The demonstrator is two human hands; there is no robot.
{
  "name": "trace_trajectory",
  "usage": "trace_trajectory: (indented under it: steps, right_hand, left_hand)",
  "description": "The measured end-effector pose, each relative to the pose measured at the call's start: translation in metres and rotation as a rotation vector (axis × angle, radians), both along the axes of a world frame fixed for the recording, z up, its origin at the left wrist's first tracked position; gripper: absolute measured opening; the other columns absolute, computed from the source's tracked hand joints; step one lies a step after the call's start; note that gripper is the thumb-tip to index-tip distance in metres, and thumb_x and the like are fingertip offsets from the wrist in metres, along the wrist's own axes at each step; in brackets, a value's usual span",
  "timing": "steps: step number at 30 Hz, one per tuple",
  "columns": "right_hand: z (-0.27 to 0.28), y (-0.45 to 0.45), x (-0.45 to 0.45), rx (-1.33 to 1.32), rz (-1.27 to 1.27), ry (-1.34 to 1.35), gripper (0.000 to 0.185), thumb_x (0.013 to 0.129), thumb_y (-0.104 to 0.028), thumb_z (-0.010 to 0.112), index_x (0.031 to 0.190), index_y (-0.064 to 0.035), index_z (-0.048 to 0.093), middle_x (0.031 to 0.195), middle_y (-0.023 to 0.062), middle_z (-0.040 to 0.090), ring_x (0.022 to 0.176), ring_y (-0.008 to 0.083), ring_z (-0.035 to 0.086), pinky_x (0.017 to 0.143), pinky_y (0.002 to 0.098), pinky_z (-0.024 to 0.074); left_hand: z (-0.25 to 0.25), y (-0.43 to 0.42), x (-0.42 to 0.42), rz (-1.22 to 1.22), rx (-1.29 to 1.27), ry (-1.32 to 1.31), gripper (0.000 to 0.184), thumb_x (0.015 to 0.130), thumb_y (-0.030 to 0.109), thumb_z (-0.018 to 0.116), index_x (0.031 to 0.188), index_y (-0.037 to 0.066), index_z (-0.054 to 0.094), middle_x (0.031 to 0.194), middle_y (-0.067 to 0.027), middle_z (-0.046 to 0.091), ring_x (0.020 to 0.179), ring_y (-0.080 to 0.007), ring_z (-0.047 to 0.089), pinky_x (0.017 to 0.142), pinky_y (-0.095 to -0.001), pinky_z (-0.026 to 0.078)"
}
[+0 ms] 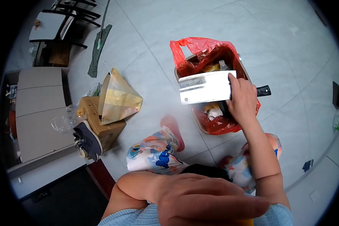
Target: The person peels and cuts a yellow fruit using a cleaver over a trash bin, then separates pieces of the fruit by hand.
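Observation:
My right hand (243, 96) grips a cleaver (205, 87) where the blade meets the handle. Its broad blade lies flat to the view and points left, and the black handle sticks out to the right of my hand. Below the blade stands a trash bin (199, 130) lined with a red plastic bag (205, 44), with scraps and crumpled white waste (214, 113) inside. Very close to the camera, my left hand (211, 199) has its fingers bent and together. A sliver of yellow (248, 222) shows beneath them; what it belongs to is hidden.
On the left, a cardboard box (111, 135) stands with a yellowish bag (120, 100) against it and dark shoes (87, 139) beside it. A grey cabinet (41, 109) and a chair (49, 26) are farther left. My legs in patterned trousers (154, 152) flank the near floor.

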State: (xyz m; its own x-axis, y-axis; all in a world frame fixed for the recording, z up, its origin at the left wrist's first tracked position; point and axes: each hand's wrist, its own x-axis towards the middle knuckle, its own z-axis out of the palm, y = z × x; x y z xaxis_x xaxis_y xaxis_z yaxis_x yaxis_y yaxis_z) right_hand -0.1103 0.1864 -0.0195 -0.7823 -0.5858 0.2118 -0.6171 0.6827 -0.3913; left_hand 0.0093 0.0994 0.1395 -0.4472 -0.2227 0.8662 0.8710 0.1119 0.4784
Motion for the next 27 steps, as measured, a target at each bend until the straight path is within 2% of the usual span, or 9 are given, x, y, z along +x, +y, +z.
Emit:
trace_trajectory:
  steps: [4,14,17,18,20,23,24,26,27]
  right_hand:
    - [-0.002,0.002,-0.003,-0.005,0.009,0.021,0.070,0.066,-0.006,0.074,0.131,-0.0050,0.049,0.098,0.0094,0.055,0.096,0.0284,0.055,0.082,0.0404,0.0390]
    - [0.005,0.015,-0.006,0.064,0.057,-0.084,0.079,0.062,-0.002,0.075,0.136,-0.0061,0.046,0.102,0.0102,0.055,0.100,0.0293,0.055,0.087,0.0417,0.0405]
    - [0.000,0.018,-0.009,0.025,0.072,-0.042,0.082,0.063,0.000,0.075,0.139,-0.0074,0.045,0.102,0.0098,0.054,0.099,0.0285,0.055,0.087,0.0414,0.0405]
    - [0.000,0.019,-0.009,0.022,0.077,-0.027,0.083,0.063,0.000,0.074,0.140,-0.0076,0.044,0.102,0.0097,0.054,0.099,0.0285,0.055,0.087,0.0413,0.0404]
    - [0.000,0.018,-0.010,0.030,0.087,-0.031,0.085,0.064,0.001,0.073,0.142,-0.0080,0.043,0.101,0.0099,0.054,0.098,0.0284,0.055,0.086,0.0412,0.0403]
    - [0.001,0.017,-0.010,0.029,0.082,-0.010,0.084,0.064,0.001,0.073,0.142,-0.0082,0.043,0.098,0.0096,0.054,0.096,0.0283,0.055,0.086,0.0415,0.0402]
    - [0.001,0.017,-0.009,0.043,0.084,-0.022,0.084,0.064,0.001,0.073,0.142,-0.0082,0.043,0.098,0.0096,0.054,0.096,0.0283,0.055,0.086,0.0415,0.0402]
    - [0.001,0.017,-0.011,0.038,0.090,-0.033,0.083,0.064,0.001,0.074,0.141,-0.0084,0.044,0.096,0.0094,0.054,0.095,0.0281,0.055,0.085,0.0419,0.0402]
    - [0.001,0.018,-0.012,0.035,0.082,-0.026,0.083,0.064,0.001,0.074,0.141,-0.0084,0.044,0.096,0.0094,0.054,0.095,0.0281,0.055,0.085,0.0419,0.0402]
  left_hand:
    - [0.000,-0.002,0.013,0.046,-0.018,-0.053,0.025,0.089,0.018,0.070,0.101,0.001,0.056,0.105,-0.0247,0.063,0.074,-0.0228,0.067,0.066,-0.0270,0.058]
    - [0.012,-0.009,0.058,-0.016,-0.007,-0.637,0.029,0.086,0.026,0.072,0.101,0.005,0.059,0.100,-0.0101,0.068,0.074,-0.0177,0.068,0.069,-0.0290,0.058]
    - [0.012,-0.014,0.046,0.149,-0.110,-0.775,0.026,0.090,0.031,0.068,0.097,0.008,0.059,0.099,-0.0095,0.069,0.074,-0.0165,0.069,0.069,-0.0301,0.059]
    - [-0.004,-0.026,0.005,-0.018,-0.150,-0.317,0.024,0.088,0.021,0.070,0.099,0.003,0.058,0.102,-0.0152,0.067,0.071,-0.0201,0.067,0.066,-0.0288,0.058]
    - [-0.019,-0.014,-0.008,-0.174,-0.180,0.135,0.025,0.086,0.012,0.072,0.102,-0.001,0.057,0.106,-0.0208,0.065,0.069,-0.0236,0.065,0.062,-0.0274,0.058]
    - [0.014,0.020,0.046,0.295,-0.037,-0.080,0.026,0.089,0.018,0.068,0.104,0.000,0.057,0.104,-0.0187,0.063,0.077,-0.0240,0.063,0.073,-0.0327,0.057]
    - [0.071,0.004,0.056,0.445,-0.300,-0.951,0.028,0.090,0.023,0.068,0.106,0.003,0.058,0.103,-0.0145,0.066,0.077,-0.0207,0.066,0.071,-0.0323,0.058]
    - [0.090,-0.009,0.054,0.520,-0.579,-1.814,0.030,0.090,0.028,0.067,0.108,0.006,0.058,0.102,-0.0103,0.069,0.077,-0.0174,0.070,0.069,-0.0320,0.059]
    - [0.069,-0.018,0.045,0.348,-0.467,-1.634,0.034,0.087,0.024,0.068,0.113,0.006,0.056,0.110,-0.0132,0.064,0.082,-0.0195,0.069,0.072,-0.0322,0.058]
